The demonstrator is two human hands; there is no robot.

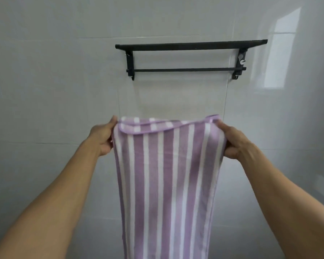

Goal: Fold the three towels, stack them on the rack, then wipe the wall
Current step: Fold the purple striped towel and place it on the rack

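Gripping the purple-and-white striped cloth towel (166,174) at its top corners, left hand (103,139) and right hand (232,143) each curled round an edge; hung lengthwise, below the black metal wall rack (189,46) on grey tiled wall (45,71).

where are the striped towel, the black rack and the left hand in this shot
striped towel (166,184): head view, middle of the hanging striped cloth
black rack (191,45): head view, top shelf bar
left hand (103,137): head view, back of the hand gripping the towel's left edge
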